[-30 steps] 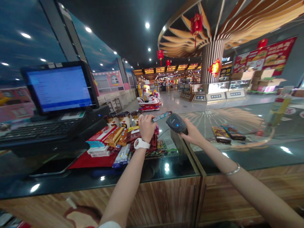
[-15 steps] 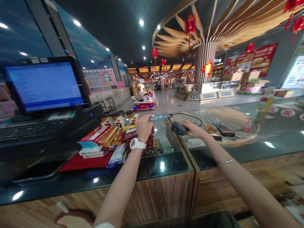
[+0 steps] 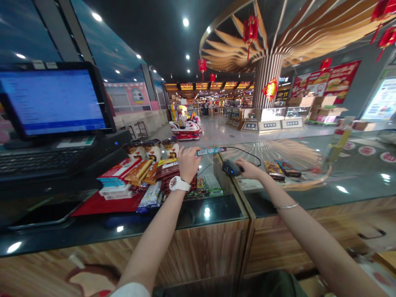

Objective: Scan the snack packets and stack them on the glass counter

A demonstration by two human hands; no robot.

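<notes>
My left hand (image 3: 188, 163), with a white watch at its wrist, grips a slim blue packet (image 3: 210, 152) whose barcode faces me. To its right, my right hand (image 3: 247, 169) is wrapped round the handle of a black barcode scanner (image 3: 232, 168) with a small blue light. The scanner's head is just below and right of the packet's end, apart from it. Left of my left hand lie brown-wrapped snacks (image 3: 139, 172), red and blue boxes (image 3: 116, 173) and blue-white packets (image 3: 150, 196). Behind them stand lidded cups (image 3: 152, 149).
A monitor (image 3: 55, 101) and keyboard (image 3: 40, 163) stand at the left, with a dark tablet-like device (image 3: 46, 215) in front. On the right glass counter (image 3: 309, 194) lie two snack packs (image 3: 280, 170); a bottle (image 3: 339, 138) stands farther right. The scanner's cable loops behind.
The view has shifted slightly, so the counter and goods sit a little higher and the monitor further left. Both hands keep their holds, with the scanner still near the packet.
</notes>
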